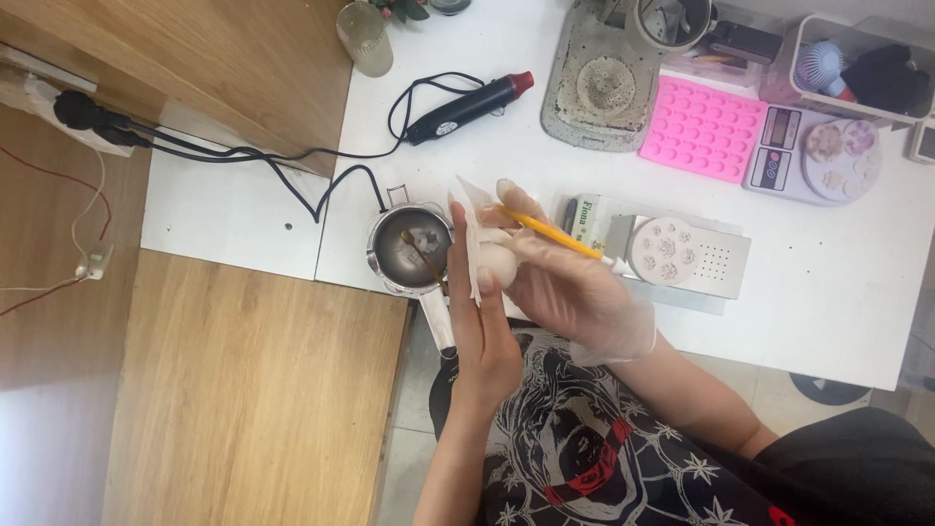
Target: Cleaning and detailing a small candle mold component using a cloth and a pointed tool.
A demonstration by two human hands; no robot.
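Note:
My left hand (479,312) is bare and holds a white paper or cloth (471,219) with a small white rounded piece (499,261) against it. My right hand (570,282), in a thin clear glove, grips a yellow pencil-like stick (557,237) whose near end touches the white piece. Both hands hover at the white table's near edge, just right of a small metal pot (409,248) with a long handle and a thin stick standing in dark liquid.
A black heat gun (467,107) with a red tip and its cable lie behind the pot. A pink mould (701,129), a scale with small cast pieces (813,156), a round mould on a grey box (682,255) and a dirty tray (599,88) stand farther right.

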